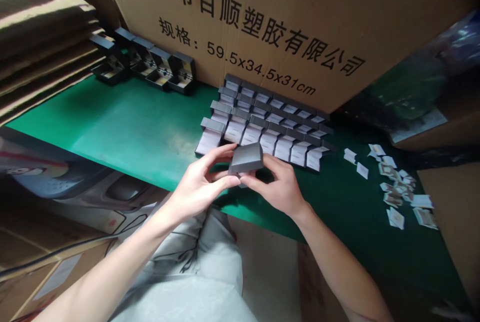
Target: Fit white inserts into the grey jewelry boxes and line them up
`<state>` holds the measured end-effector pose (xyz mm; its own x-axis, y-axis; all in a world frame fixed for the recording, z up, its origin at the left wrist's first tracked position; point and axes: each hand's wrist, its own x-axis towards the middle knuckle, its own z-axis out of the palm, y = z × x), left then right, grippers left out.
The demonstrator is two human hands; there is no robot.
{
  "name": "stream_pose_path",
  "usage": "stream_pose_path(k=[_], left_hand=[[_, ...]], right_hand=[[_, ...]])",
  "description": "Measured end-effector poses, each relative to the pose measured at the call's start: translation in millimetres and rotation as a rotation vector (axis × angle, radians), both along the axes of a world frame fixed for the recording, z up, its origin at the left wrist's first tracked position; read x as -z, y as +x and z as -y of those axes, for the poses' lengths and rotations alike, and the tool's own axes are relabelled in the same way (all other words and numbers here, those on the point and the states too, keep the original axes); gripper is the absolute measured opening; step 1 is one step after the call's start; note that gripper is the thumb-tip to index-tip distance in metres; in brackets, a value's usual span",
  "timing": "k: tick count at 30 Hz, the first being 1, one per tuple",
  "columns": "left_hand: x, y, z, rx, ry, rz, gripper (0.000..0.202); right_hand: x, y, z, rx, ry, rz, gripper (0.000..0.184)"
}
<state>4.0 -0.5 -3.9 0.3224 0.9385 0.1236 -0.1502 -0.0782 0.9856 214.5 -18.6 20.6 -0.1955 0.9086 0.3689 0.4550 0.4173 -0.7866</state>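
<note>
Cardboard stack (45, 44): rising beyond the left hand, at the far left, its sheets lying in layers.

Dark open boxes (184, 68), a small group: standing to the left of and beyond the left hand, lids raised, at the back of the green table (135, 124).

Left hand (197, 184): gripping the near left side of one small box, thumb and fingers bending around it.

Small box (246, 157), dark grey: resting between the two hands, above the table's near edge, its top facing up; whether its lid is fully closed, one cannot tell.

Pale grey clothing (202, 257): showing below both hands.

Printed carton (232, 44), large: standing beyond both hands, bearing black characters.

Rows of boxes (268, 139), dark with white inside: standing just beyond both hands, lids raised.

Right hand (283, 184): gripping the small box's right side, thumb and fingers pressing on it.

Paper pieces (395, 218), white and tan, folded: lying scattered well to the right of the right hand.
</note>
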Motion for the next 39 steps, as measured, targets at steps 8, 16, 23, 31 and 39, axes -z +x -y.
stream_pose_path(k=[8, 16, 23, 31, 39], left_hand=[[1.3, -0.5, -0.9, -0.013, -0.025, 0.020, 0.067], [0.6, -5.5, -0.4, -0.054, -0.033, -0.009, 0.070], [-0.8, -7.0, -0.7, -0.017, -0.059, -0.001, 0.072], [3.9, -7.4, 0.2, 0.001, -0.033, 0.045, 0.067], [6.5, -4.7, 1.0, -0.055, 0.019, 0.022, 0.070]], right_hand=[[8.5, 0.7, -4.5, -0.004, -0.099, -0.205, 0.033], [0.6, 15.7, -9.4, -0.137, -0.238, -0.328, 0.017], [3.1, 17.6, -9.3, -0.178, -0.246, -0.358, 0.014], [0.5, 9.9, -8.1, -0.102, -0.256, -0.414, 0.018], [-1.2, 12.5, -8.4, -0.097, -0.157, -0.297, 0.009]])
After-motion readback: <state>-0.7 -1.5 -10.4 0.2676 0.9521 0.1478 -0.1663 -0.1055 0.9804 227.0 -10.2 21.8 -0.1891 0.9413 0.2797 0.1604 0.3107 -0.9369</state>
